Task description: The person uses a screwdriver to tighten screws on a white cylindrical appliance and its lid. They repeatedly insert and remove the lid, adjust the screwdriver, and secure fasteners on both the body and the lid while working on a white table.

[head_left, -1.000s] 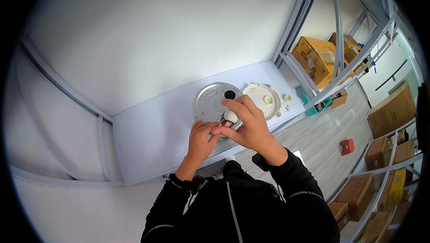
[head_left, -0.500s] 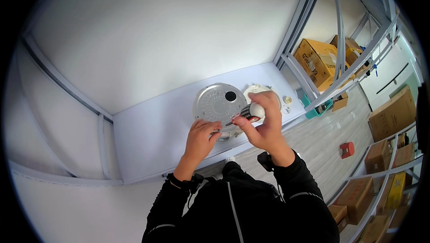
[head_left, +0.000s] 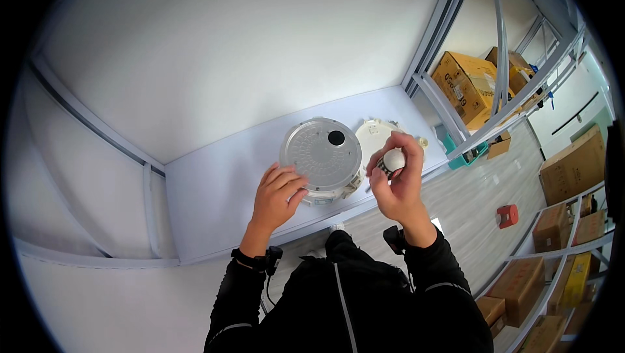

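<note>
Clasps the white-ended tool (head_left: 394, 159) in the curled right hand (head_left: 402, 187), farther right than a moment ago, in front of the cream housing (head_left: 372, 134). Holds the left hand (head_left: 276, 197) loosely spread at the round metal plate's (head_left: 312, 161) near-left rim, too unclear to tell whether touching. Leaves the plate's face more exposed, seemingly pausing tool work there.

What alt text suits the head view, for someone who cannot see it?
A person's right hand holds a white-ended tool above a table; the left hand is at the edge of a silver disc with a black spot. A white cover lies beside the disc.
</note>
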### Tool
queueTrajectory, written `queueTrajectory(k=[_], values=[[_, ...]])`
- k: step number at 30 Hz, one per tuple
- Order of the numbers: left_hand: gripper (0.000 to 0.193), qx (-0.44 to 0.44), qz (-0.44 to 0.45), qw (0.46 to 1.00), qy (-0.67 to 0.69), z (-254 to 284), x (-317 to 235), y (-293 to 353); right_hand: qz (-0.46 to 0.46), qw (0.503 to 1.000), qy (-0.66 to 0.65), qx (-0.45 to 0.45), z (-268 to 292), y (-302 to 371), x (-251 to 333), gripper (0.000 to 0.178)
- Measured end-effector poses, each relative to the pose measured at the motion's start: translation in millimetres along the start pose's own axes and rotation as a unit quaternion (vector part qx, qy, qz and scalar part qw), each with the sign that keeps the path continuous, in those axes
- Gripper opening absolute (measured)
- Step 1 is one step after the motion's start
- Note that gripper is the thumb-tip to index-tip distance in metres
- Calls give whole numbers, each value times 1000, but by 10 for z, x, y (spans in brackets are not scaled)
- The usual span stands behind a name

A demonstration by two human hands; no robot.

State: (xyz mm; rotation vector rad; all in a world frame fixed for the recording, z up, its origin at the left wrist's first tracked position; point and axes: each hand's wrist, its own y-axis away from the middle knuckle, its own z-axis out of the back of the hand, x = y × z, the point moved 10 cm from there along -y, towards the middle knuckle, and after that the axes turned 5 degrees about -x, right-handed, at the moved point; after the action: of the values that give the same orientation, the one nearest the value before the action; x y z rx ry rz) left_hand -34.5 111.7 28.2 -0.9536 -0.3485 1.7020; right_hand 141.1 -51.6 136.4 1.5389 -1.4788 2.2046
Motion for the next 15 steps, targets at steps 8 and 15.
queueTrajectory(k=[8, 15], values=[[14, -51, 0, 998, 22, -69, -174, -64, -96, 945, 204, 238, -413, 156, -232, 55], [12, -116, 38, 990, -77, -313, -469, -62, -101, 916, 260, 288, -528, 363, -575, 50]])
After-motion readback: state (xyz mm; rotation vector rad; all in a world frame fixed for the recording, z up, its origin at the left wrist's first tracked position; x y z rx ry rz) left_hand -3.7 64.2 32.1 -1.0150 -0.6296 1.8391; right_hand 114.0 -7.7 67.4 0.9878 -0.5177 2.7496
